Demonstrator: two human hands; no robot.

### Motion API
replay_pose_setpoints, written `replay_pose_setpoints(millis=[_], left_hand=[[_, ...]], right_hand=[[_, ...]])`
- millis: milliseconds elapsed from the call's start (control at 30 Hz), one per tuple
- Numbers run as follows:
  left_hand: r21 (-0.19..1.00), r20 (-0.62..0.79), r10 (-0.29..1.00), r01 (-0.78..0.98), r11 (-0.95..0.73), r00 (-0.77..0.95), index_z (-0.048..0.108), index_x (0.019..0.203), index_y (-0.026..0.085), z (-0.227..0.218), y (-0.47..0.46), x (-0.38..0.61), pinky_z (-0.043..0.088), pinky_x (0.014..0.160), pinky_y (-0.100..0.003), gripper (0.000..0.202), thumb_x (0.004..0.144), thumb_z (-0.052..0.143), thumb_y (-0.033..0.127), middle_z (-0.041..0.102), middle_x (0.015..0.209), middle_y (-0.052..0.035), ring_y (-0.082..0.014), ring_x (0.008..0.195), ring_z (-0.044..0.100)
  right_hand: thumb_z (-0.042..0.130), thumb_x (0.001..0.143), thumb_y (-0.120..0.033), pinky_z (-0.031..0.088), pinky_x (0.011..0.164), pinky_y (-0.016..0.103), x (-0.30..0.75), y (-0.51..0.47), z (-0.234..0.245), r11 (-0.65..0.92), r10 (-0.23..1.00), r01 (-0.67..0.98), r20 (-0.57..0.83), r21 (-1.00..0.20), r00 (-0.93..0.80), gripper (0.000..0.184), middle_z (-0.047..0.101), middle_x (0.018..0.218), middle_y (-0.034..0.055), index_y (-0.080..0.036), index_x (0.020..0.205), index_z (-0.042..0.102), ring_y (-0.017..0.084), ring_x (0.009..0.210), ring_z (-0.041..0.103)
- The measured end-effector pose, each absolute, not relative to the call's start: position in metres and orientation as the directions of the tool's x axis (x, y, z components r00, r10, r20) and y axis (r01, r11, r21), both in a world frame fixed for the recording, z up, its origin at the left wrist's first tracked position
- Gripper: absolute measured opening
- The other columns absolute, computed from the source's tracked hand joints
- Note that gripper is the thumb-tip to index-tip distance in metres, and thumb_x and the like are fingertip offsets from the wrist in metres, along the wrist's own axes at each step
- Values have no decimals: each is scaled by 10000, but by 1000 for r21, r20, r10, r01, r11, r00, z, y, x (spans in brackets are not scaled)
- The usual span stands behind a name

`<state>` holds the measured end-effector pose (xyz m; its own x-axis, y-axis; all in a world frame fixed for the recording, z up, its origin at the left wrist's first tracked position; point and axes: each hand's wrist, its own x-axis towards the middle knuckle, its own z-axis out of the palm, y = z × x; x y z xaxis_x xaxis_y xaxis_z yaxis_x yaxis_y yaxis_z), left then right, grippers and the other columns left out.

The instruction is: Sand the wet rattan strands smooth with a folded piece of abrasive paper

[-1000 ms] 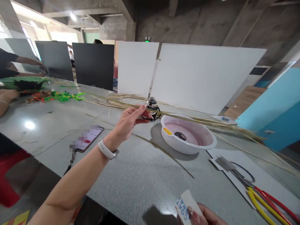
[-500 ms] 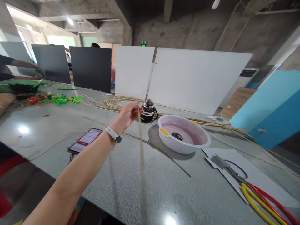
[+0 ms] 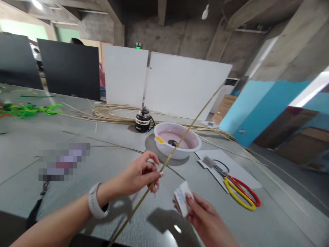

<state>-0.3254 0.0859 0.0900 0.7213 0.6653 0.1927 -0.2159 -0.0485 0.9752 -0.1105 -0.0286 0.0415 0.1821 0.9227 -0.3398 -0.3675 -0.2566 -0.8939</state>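
My left hand (image 3: 142, 173) pinches a long thin bamboo-like strip (image 3: 203, 111) between thumb and fingers. The strip slants from the table's near edge up toward the far right, crossing in front of a white basin (image 3: 167, 151). To the right of it, my right hand (image 3: 204, 214) grips a small white pad with blue print (image 3: 183, 197), held over the table just apart from the strip. Under the strip, another thin strip (image 3: 125, 147) lies flat on the tabletop.
Scissors with red and yellow handles (image 3: 239, 192) lie on a white sheet (image 3: 246, 176) at right. A black jug (image 3: 143, 121) stands beside the basin. Behind it are coiled strips (image 3: 108, 111). Green plastic pieces (image 3: 28, 109) lie far left; upright white boards (image 3: 185, 82) line the back.
My left hand has drawn back toward me, and the strip has swung from near vertical to a slant. My right hand has come into view with the white pad. The view has turned right.
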Motion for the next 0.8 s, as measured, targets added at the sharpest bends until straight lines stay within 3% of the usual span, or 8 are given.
replay_pose_setpoints(millis=[167,300,600,700,800], left_hand=[[992,116,699,-112,-52,705,358,934,234,46,66,-329,494,481,-193,303,936,561,458,583,732,75,-71,477,592],[997,62,714,-18,-69,697,357,941,233,32,61,-330,447,455,-180,252,966,498,441,573,733,71,-68,450,583],[993,46,663,40,-113,747,409,900,227,18,54,-326,481,536,-197,212,967,505,404,519,731,64,-72,541,545],[998,-34,729,61,-11,684,396,1050,244,15,53,-328,494,544,-217,276,954,516,473,600,747,53,-99,541,606],[981,-190,706,108,160,682,368,1238,225,11,48,-331,491,516,-235,504,919,505,591,682,762,7,-137,529,653]], right_hand=[[834,674,-518,479,683,233,-136,0,38,-218,961,-433,-269,-875,60,429,744,854,69,-157,894,761,130,720,644],[837,679,-493,464,669,224,-143,7,36,-170,971,-456,-227,-874,75,392,725,804,45,-149,846,756,113,691,616],[861,658,-421,418,633,230,-151,12,27,-161,978,-480,-205,-863,42,345,717,763,38,-136,818,750,104,635,575],[875,627,-410,408,609,226,-149,14,28,-120,968,-493,-212,-862,135,339,716,729,33,-142,796,755,102,611,567],[892,594,-410,415,620,218,-143,18,30,-79,947,-492,-219,-867,233,363,725,734,42,-142,801,762,111,645,588]])
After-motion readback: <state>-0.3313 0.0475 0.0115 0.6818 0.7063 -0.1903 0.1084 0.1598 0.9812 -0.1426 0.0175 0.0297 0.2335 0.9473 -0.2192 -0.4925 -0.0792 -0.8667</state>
